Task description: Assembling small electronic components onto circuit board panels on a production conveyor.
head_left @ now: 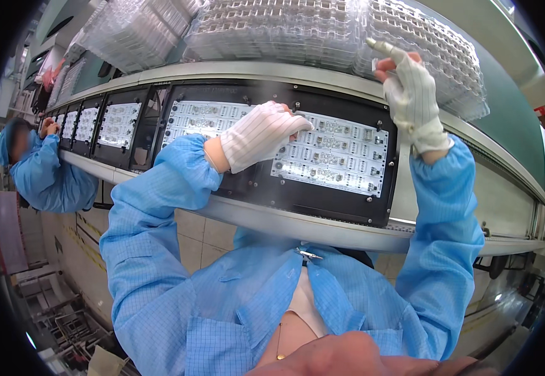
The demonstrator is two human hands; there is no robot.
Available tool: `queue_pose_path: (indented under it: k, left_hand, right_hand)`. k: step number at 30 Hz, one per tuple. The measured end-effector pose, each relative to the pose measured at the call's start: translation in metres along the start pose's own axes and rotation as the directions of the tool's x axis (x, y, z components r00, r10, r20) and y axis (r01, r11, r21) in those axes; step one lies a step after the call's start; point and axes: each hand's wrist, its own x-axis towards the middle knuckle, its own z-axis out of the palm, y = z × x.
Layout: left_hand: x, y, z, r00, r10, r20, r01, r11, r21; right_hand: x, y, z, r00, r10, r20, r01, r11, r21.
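The gloved left hand rests on the white circuit board in its black carrier, while the gloved right hand reaches the clear plastic trays stacked above, a co-worker bending over the line far left.

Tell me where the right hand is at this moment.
In the head view, the gloved right hand is raised at upper right, touching the clear plastic trays above the white circuit board.

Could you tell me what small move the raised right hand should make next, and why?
Probably lower the right hand to the board: it seems to pinch a small part beside the clear trays, while the left hand already rests on the board.
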Motion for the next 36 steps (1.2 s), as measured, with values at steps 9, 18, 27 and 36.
queue_pose_path:
  k: [9,18,27,36]
  left_hand:
    - [0.016,0.007,0.004,0.992,0.005,0.129,-0.025,0.988,0.152]
    - [0.014,0.012,-0.001,0.996,-0.084,-0.039,0.076,0.981,-0.181]
    - [0.026,0.019,0.01,0.996,0.064,-0.07,-0.06,0.997,0.048]
    - [0.014,0.014,0.021,0.997,0.05,-0.059,-0.045,0.994,0.097]
  right_hand:
    - [-0.061,-0.006,-0.017,0.995,0.098,0.026,-0.099,0.993,0.067]
    - [-0.092,-0.017,-0.026,0.988,0.143,0.058,-0.151,0.976,0.157]
    - [-0.104,-0.023,-0.026,0.941,0.268,0.206,-0.307,0.933,0.19]
    - [-0.114,-0.025,-0.008,0.925,0.207,0.32,-0.246,0.966,0.085]
